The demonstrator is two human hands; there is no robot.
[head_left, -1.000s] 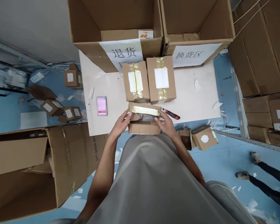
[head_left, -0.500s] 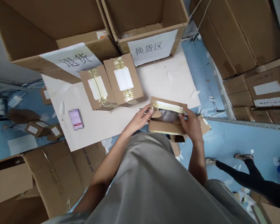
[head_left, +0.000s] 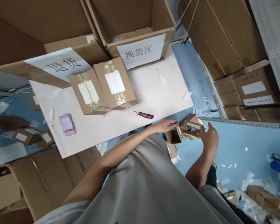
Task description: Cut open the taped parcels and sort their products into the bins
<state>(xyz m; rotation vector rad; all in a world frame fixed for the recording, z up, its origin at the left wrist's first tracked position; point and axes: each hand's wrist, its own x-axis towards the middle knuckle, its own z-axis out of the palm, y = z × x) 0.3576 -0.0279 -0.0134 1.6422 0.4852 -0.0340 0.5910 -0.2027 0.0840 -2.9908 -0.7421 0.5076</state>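
The small opened carton (head_left: 191,129) is beyond the edge of the counter (head_left: 151,88), at the right side, between the two hands. The right hand (head_left: 209,137) has its fingers spread apart, with the thumb just beside this carton. The left hand (head_left: 164,126) stretches its fingers toward a brown box (head_left: 174,134) with an open end; whether they grip anything, I cannot tell. On the counter lies a red-and-black cutter (head_left: 143,114), near two taped boxes (head_left: 115,84) which stand side by side.
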